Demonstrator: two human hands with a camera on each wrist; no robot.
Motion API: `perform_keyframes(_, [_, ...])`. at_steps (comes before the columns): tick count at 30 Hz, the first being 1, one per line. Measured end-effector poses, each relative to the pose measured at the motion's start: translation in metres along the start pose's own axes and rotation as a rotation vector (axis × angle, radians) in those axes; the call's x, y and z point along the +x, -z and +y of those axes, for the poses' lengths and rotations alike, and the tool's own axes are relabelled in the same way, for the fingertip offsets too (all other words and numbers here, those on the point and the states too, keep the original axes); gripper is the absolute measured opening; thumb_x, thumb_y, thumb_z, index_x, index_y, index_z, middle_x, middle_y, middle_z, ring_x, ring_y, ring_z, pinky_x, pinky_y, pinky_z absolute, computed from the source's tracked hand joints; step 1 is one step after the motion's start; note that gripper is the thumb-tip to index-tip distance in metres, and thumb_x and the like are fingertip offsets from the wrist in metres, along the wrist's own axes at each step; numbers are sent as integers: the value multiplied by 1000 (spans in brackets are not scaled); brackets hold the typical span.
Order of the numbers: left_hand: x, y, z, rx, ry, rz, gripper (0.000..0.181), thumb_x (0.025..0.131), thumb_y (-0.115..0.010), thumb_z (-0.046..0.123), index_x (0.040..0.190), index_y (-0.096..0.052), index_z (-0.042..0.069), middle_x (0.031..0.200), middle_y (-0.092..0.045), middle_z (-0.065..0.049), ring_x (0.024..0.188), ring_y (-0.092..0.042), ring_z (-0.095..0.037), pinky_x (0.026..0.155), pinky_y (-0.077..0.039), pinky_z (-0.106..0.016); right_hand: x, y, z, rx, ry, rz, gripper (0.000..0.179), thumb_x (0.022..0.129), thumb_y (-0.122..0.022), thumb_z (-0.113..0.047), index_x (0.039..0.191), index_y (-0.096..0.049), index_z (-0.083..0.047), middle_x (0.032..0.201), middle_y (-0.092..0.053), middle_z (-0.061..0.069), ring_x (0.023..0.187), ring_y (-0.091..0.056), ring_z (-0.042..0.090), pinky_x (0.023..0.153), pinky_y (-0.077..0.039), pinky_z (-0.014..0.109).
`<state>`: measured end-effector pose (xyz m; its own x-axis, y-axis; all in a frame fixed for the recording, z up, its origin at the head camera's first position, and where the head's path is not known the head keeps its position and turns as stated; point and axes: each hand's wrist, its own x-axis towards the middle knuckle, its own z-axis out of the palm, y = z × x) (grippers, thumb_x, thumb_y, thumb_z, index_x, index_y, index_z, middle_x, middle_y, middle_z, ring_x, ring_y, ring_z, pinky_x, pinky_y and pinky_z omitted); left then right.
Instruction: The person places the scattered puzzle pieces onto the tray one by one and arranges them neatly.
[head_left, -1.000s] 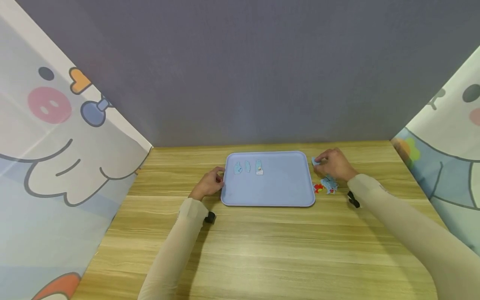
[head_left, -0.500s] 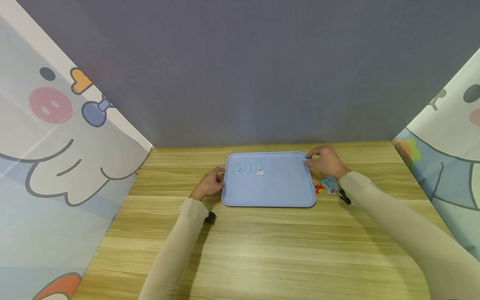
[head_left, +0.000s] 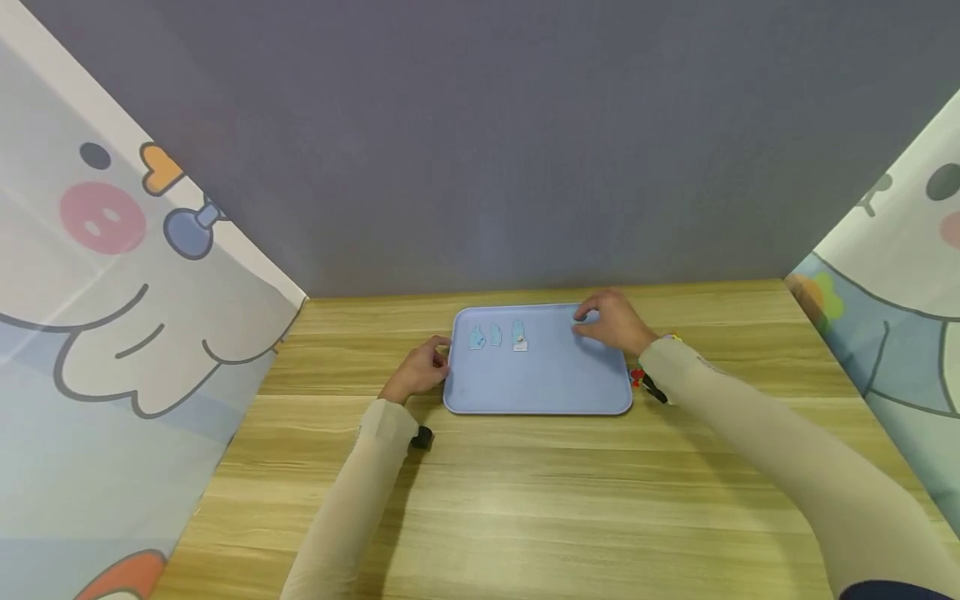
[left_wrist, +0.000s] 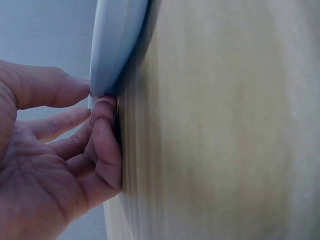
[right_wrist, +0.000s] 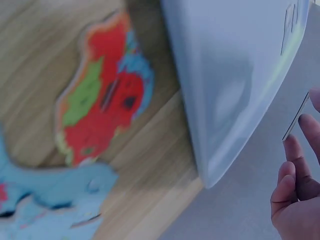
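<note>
A light blue tray point(head_left: 540, 383) lies on the wooden table. My left hand point(head_left: 420, 369) holds its left rim; in the left wrist view, the thumb lies against the rim's edge and curled fingers point(left_wrist: 106, 145) tuck beneath. Over the tray's upper right, my right hand point(head_left: 613, 323) pinches a thin light blue puzzle piece point(right_wrist: 296, 116), seen edge-on in the right wrist view. Three pale blue puzzle pieces stand in a row at the tray's upper left: a left one point(head_left: 477, 337), a middle one point(head_left: 496, 335) and a right one point(head_left: 520, 337).
Right of the tray, a red and green puzzle piece point(right_wrist: 107, 90) lies beside several blue pieces point(right_wrist: 55, 200), partly hidden by the right forearm in the head view. A grey partition point(head_left: 480, 150) rises behind the table, with cartoon-printed panels on both sides.
My right hand has moved left with the puzzle piece, from beside the pile, past the tray's right rim, to above the tray. My left hand stays at the left rim.
</note>
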<state>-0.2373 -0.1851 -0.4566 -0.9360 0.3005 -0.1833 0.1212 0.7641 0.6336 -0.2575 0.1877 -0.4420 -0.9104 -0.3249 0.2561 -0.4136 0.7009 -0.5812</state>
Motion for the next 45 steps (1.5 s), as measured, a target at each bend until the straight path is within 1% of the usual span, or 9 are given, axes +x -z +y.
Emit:
perform_keyframes(4, [0, 0, -1, -6, -5, -2, 53, 86, -62, 4, 136, -43, 3, 93, -60, -12, 81, -57, -23, 70, -49, -34, 6, -10, -5, -18, 23, -2, 19, 73, -80, -13, 87, -74, -1, 89, -69, 11, 94, -54, 31, 91, -34, 44])
perform_keyframes(10, [0, -1, -2, -4, -19, 5, 52, 86, -62, 4, 135, -44, 2, 91, -60, -11, 79, -57, -23, 70, -49, -34, 13, -22, -12, -41, 22, -20, 18, 72, -81, -12, 84, -74, -1, 87, -69, 11, 93, -57, 32, 95, -34, 45])
perform_keyframes(14, [1, -2, -3, 1, -40, 12, 52, 86, -62, 4, 134, -44, 2, 89, -60, -11, 78, -57, -22, 69, -49, -34, 16, -30, -17, -33, -7, -50, 17, 72, -82, -12, 85, -75, -2, 85, -70, 9, 92, -56, 32, 92, -36, 45])
perform_keyframes(19, [2, -1, -4, 9, -41, 16, 52, 86, -62, 5, 134, -44, 2, 89, -60, -11, 78, -58, -22, 69, -49, -34, 20, -41, -22, -21, -33, -102, 15, 72, -82, -12, 83, -76, -4, 84, -70, 7, 93, -49, 29, 85, -40, 43])
perform_keyframes(26, [4, -2, -5, -1, -30, 10, 52, 86, -62, 5, 135, -44, 3, 90, -60, -11, 79, -58, -23, 70, -49, -35, 26, -50, -27, -35, -69, -115, 15, 73, -81, -12, 84, -76, -4, 86, -70, 7, 92, -47, 28, 83, -40, 41])
perform_keyframes(33, [4, -2, -3, -7, -43, 8, 52, 85, -62, 5, 134, -44, 2, 90, -61, -11, 79, -58, -23, 70, -49, -35, 28, -54, -27, -32, -121, -143, 15, 73, -81, -14, 84, -76, -6, 86, -67, 7, 93, -45, 28, 83, -41, 41])
perform_keyframes(38, [4, -2, -2, -3, -43, 9, 52, 86, -62, 5, 134, -44, 2, 90, -61, -12, 79, -58, -23, 71, -49, -35, 26, -54, -28, -19, -137, -152, 14, 73, -81, -13, 85, -76, -5, 90, -66, 9, 95, -44, 29, 84, -41, 42])
perform_keyframes(45, [4, -2, -5, -11, -29, 12, 51, 86, -62, 5, 133, -44, 4, 90, -60, -12, 78, -58, -23, 69, -49, -34, 24, -52, -27, -48, -83, -178, 20, 74, -80, -13, 91, -75, -4, 98, -65, 10, 99, -43, 29, 87, -39, 42])
